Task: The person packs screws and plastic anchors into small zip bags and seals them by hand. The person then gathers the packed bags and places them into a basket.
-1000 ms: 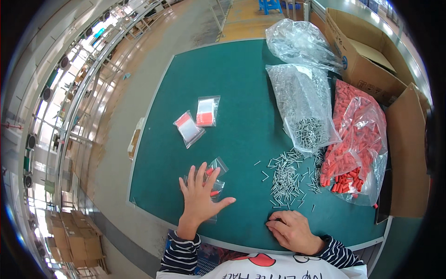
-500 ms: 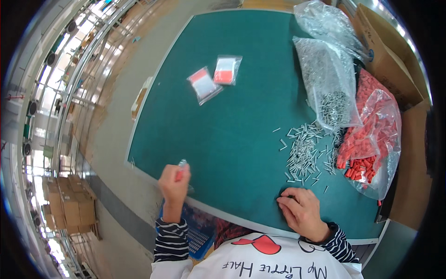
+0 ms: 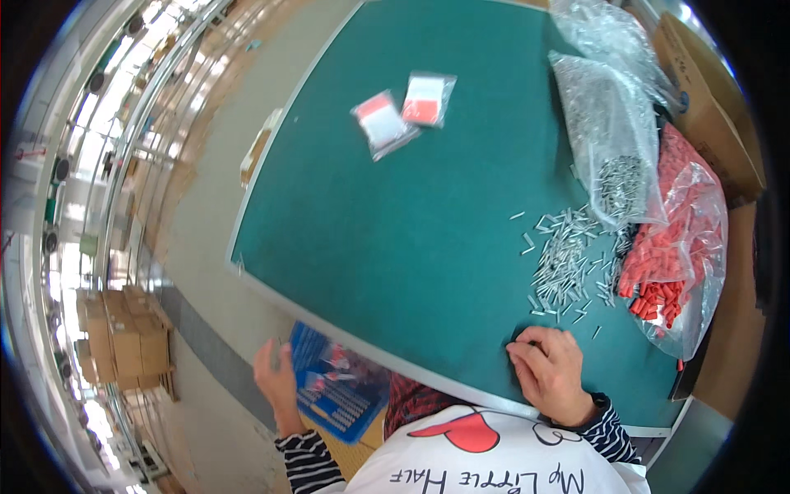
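Observation:
My left hand (image 3: pixel 277 379) is off the table's near left edge, beside a blue plastic basket (image 3: pixel 350 421). Its thumb and fingers are apart and nothing shows between them. Inside the basket lie small clear bags with red pieces (image 3: pixel 337 357), smeared by motion. On the green tabletop near the front edge, my right hand (image 3: pixel 553 375) rests with curled fingers; whatever is at its dark fingertips is too small to name. Just beyond it spreads a pile of small silver metal pins (image 3: pixel 564 259).
Two clear packets (image 3: pixel 383 123) (image 3: pixel 425 99) with white and red parts lie far on the green table (image 3: pixel 395 222). On the right stand a clear bag of pins (image 3: pixel 617 140), a bag of red sleeves (image 3: pixel 679 222) and cardboard boxes (image 3: pixel 712 99). Stacked cartons (image 3: pixel 132 337) stand on the floor at left.
My left hand has moved left and down from the table to beside the basket and let go of the small clear bag with red pieces. My right hand stays in place.

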Demonstrator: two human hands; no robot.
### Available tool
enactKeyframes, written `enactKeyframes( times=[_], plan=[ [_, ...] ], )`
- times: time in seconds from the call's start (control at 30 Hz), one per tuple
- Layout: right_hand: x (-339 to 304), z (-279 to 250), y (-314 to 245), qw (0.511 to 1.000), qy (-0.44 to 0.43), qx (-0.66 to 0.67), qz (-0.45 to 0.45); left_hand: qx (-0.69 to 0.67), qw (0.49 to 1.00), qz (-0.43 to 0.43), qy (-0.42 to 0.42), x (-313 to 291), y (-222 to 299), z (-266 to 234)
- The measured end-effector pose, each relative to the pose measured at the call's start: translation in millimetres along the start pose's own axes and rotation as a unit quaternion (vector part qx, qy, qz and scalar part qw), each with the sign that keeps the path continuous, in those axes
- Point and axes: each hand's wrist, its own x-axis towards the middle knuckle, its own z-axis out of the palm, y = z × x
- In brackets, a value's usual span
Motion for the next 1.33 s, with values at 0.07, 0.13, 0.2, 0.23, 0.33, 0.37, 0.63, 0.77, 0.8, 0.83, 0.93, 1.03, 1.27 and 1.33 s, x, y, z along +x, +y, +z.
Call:
enactKeyframes(
  times=[0.07, 0.13, 0.2, 0.23, 0.33, 0.37, 0.63, 0.77, 0.8, 0.83, 0.93, 1.03, 1.27, 1.33],
  plan=[
    [-0.4, 1.6, 1.0, 1.0, -0.007, 0.007, -0.015, -0.082, 0.993, 0.029, 0.076, 35.8, 34.7, -7.9],
    [0.2, -3.3, -0.7, 1.0, 0.007, -0.005, -0.013, -0.191, 0.969, 0.079, 0.133, 75.3, 84.7, -13.8],
    [-2.8, -5.8, 2.2, 1.0, -0.01, 0.003, -0.003, -0.237, 0.954, 0.16, 0.089, 116.2, 148.6, 3.3],
    [-3.9, -6.5, 4.6, 1.0, -0.015, 0.004, 0.0, -0.246, 0.946, 0.204, 0.058, 133.8, 181.3, 13.6],
    [-9.4, -5.0, 10.5, 1.0, -0.003, 0.014, -0.006, -0.214, 0.899, 0.382, 0.013, 176.0, 265.1, 49.2],
    [-8.4, -6.0, 8.4, 1.0, -0.007, 0.017, -0.009, -0.191, 0.879, 0.438, 0.002, 183.6, 283.4, 53.8],
    [-9.5, 5.6, 3.7, 0.998, 0.002, 0.055, -0.013, -0.109, 0.874, 0.472, 0.041, 196.9, 269.0, 112.1],
    [-10.7, 3.0, 13.4, 0.998, 0.003, 0.061, -0.004, -0.354, 0.902, 0.226, -0.097, 142.5, 276.7, 86.7],
    [-14.1, -1.9, 14.1, 0.998, 0.01, 0.066, 0.001, -0.416, 0.876, 0.196, -0.148, 124.3, 279.0, 81.8],
    [-17.3, -4.8, 14.6, 0.998, 0.016, 0.057, 0.019, -0.478, 0.838, 0.166, -0.204, 105.4, 283.7, 77.5],
    [-12.3, 1.6, 10.0, 0.985, 0.083, 0.152, -0.011, -0.469, 0.844, 0.125, -0.227, 70.9, 274.5, 52.5],
    [-2.5, -1.0, -0.1, 0.978, 0.119, 0.165, -0.055, -0.48, 0.847, 0.12, -0.193, 54.8, 264.2, 52.7],
    [-109.8, -93.4, 30.9, 0.918, 0.331, -0.164, 0.141, -0.38, 0.861, 0.182, -0.286, 44.1, 291.6, 55.1],
    [-132.1, -110.0, 45.1, 0.888, 0.347, -0.236, 0.188, -0.435, 0.835, 0.189, -0.279, 66.0, 273.4, 95.0]
  ],
)
